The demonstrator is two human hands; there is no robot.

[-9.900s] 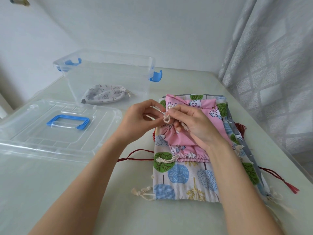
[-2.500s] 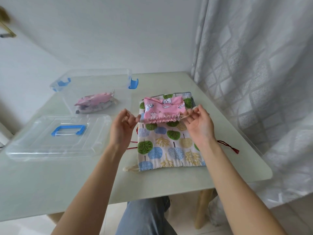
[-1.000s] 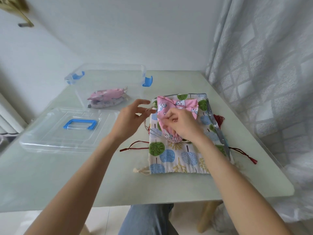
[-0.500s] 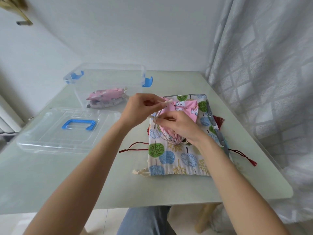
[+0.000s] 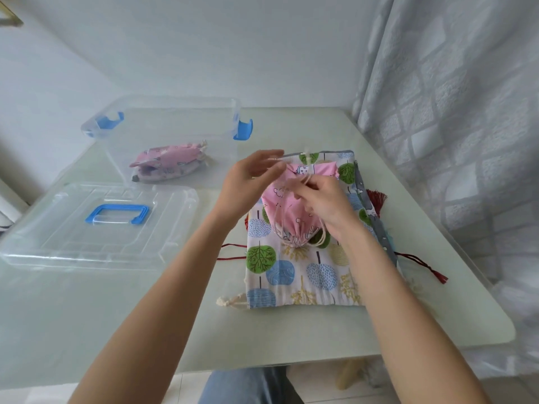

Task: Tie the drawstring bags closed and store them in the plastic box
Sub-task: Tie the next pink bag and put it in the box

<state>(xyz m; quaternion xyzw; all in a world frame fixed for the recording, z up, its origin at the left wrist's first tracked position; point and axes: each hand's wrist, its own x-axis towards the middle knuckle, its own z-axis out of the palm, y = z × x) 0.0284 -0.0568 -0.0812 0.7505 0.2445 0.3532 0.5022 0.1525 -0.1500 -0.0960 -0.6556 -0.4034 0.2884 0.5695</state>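
Pink drawstring bag (image 5: 294,205), mouth cinched toward the body, resting atop the tree-print bag (image 5: 294,272) on the table (image 5: 116,316), cords (image 5: 291,185) pinched by right hand (image 5: 323,205) and left hand (image 5: 250,182) for knotting, plastic box (image 5: 175,118) nearby already holding tied bags (image 5: 167,164).

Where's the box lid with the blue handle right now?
In the head view, the clear lid lies flat on the table's left side, just in front of the open plastic box and left of the left hand.
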